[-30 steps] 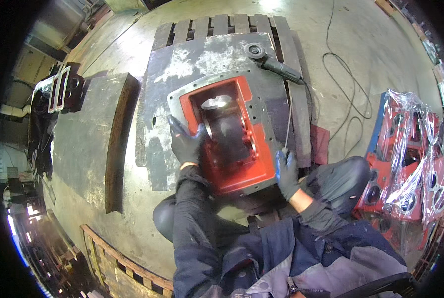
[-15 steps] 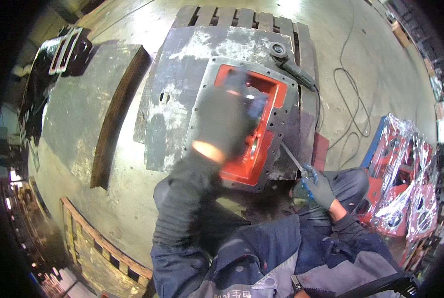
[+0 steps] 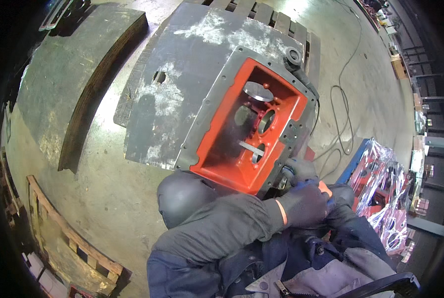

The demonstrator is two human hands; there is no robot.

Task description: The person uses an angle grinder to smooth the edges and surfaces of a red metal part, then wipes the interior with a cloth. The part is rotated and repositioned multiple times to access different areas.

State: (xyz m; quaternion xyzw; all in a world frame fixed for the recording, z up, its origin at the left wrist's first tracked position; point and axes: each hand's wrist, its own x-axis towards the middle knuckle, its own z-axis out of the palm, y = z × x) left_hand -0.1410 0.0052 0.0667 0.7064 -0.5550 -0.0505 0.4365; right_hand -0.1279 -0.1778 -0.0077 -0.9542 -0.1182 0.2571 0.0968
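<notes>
My left hand (image 3: 305, 204), in a dark glove with blue on the finger side, reaches across to my right wrist. Its fingers are curled at the edge of the right sleeve (image 3: 342, 194). Bare skin shows beside them, above the sleeve. My right hand (image 3: 302, 170), gloved alike, is closed by the near right corner of a large metal casing (image 3: 204, 130). A shiny bit of the long metal hand tool (image 3: 282, 179) shows at its fingers; most of it is hidden. The casing is red inside, with a grey drilled flange and round holes.
The casing lies on a dark plate (image 3: 157, 116) over a slatted pallet (image 3: 284, 22). An angle grinder (image 3: 295, 59) sits by its far right corner, its cable (image 3: 348, 119) on the floor. Film-wrapped red parts (image 3: 381, 193) stand right; a thick plate (image 3: 78, 64) and wooden pallet (image 3: 73, 233) left.
My left hand has moved from over the casing to my right wrist. The right hand has shifted up and left, nearer the casing's corner. The view has turned.
</notes>
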